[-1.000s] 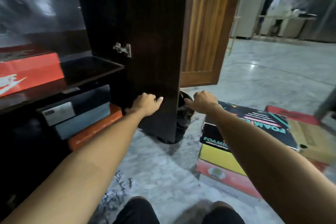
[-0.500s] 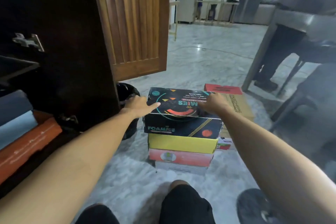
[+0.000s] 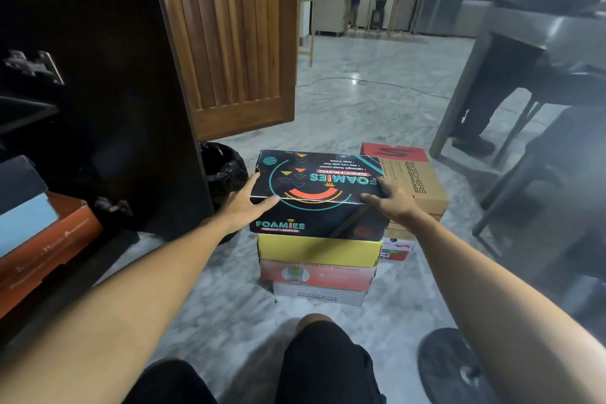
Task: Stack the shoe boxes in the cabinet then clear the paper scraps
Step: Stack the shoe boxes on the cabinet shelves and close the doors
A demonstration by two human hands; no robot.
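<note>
While the black Foamies shoe box [image 3: 319, 187] sits atop a floor stack of a yellow box [image 3: 316, 251], a red box [image 3: 316, 275] and a white box [image 3: 319, 295], the left hand [image 3: 244, 203] clasps its left end and the right hand [image 3: 392, 202] its right end, fingers spread against the lid. Left of them, the cabinet [image 3: 108, 92] stands open with boxes inside.

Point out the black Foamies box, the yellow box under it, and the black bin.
black Foamies box [image 3: 323, 179], head view, middle of its lid.
yellow box [image 3: 316, 251], head view, front wall.
black bin [image 3: 224, 170], head view, bag-lined rim beside the cabinet.
</note>
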